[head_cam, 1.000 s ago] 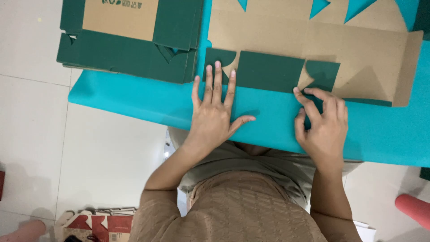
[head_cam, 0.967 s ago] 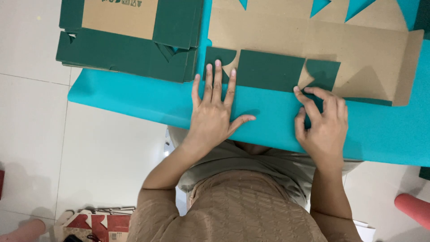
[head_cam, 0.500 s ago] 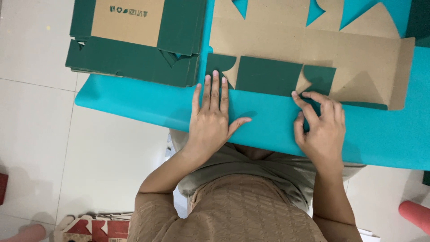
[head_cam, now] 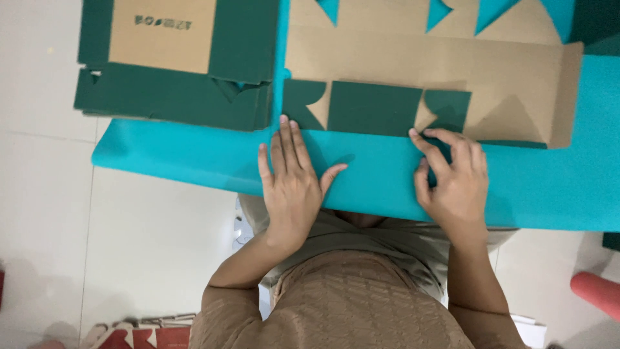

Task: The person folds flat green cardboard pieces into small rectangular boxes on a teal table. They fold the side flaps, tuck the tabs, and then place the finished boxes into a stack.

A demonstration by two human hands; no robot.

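Left hand [head_cam: 294, 184]: grip spread flat on smooth teal surface [head_cam: 168, 155].
Right hand [head_cam: 452, 178]: grip pinching edge of flat brown-green cardboard blank [head_cam: 426, 71].

place: looks like a small home-style packing or box-folding workspace; cannot tell for sure
floor: pale glossy tiles [head_cam: 148, 258] with visible grout lines; domestic look
work surface: teal table [head_cam: 194, 158], plain, no machinery on it
materials: flat die-cut cardboard sheet [head_cam: 420, 64], brown with dark green printed flaps; stack of folded green box blanks [head_cam: 174, 71] beside it
clutter: red patterned item [head_cam: 129, 336] on floor at lower left; pink-red object [head_cam: 597, 291] at right edge
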